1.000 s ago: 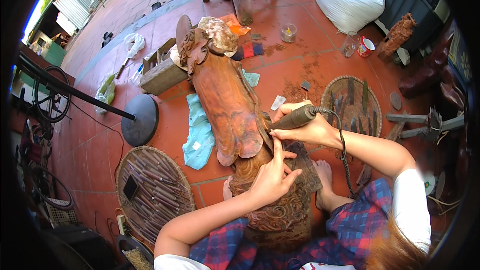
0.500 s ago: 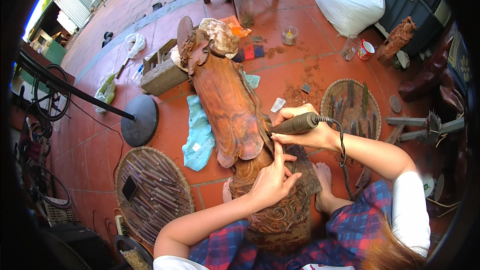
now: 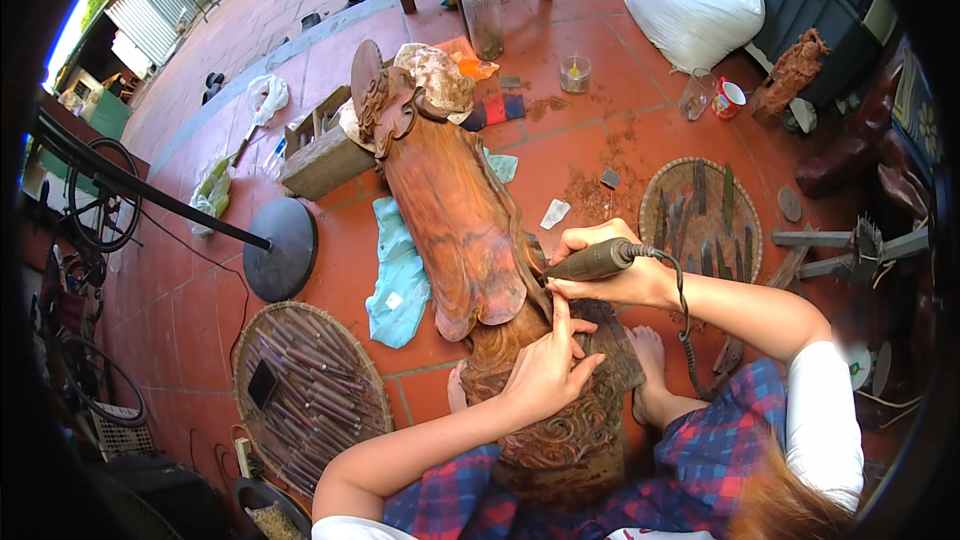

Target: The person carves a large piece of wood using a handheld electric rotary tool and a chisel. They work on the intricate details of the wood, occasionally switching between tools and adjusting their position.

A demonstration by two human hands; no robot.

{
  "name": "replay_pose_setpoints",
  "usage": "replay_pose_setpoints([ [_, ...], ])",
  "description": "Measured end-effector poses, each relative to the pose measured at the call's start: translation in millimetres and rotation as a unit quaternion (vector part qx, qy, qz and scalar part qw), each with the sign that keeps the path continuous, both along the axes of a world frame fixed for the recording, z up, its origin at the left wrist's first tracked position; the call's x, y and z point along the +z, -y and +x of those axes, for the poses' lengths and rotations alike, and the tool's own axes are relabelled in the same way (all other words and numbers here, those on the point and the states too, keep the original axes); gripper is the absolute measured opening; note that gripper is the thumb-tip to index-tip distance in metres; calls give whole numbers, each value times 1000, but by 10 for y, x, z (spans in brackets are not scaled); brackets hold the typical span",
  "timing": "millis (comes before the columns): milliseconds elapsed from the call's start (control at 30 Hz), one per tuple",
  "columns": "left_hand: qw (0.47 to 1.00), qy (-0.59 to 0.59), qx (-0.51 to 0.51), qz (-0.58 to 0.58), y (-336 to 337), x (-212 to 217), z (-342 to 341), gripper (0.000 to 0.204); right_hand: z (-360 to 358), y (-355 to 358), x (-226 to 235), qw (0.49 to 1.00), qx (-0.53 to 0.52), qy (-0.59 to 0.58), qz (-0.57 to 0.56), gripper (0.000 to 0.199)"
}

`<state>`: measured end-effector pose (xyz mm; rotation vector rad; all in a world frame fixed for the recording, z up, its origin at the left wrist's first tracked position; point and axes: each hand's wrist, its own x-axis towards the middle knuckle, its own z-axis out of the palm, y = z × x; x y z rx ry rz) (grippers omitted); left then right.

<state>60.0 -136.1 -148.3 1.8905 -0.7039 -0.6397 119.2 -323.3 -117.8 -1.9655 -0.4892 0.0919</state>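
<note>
**Corded Handpiece at Wooden Carving: Progress and Clearances**

Grasped pen-like in the right hand: corded handpiece, with nose directed left at the side edge of the wooden carving. On the left hand: index finger extended to just beside the right fingertips, other fingers loosely bent, nothing gripped. Located under both hands and lying lengthwise well forward of them: the carving.

Already formed: swirled relief below the left hand, smooth draped surface forward-left of the right hand, curled ornament at the far end. Judged in progress: grooved edge at the handpiece nose. Exact remainder: cannot tell.

Open room: tiled floor forward of the right hand, partly strewn with reddish debris. Limits: round blade tray right of the right hand, cord hanging just beside the right wrist, bare foot below.
</note>
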Motion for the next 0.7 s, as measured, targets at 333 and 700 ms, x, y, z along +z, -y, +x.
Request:
replay_pose_setpoints([
  [333,1000,8,3,4,14,4,34,103,32,-7,52,999,-9,-9,-38,24],
  [700,1000,29,-12,3,21,23,19,103,-62,102,18,997,-30,-35,56,26],
])
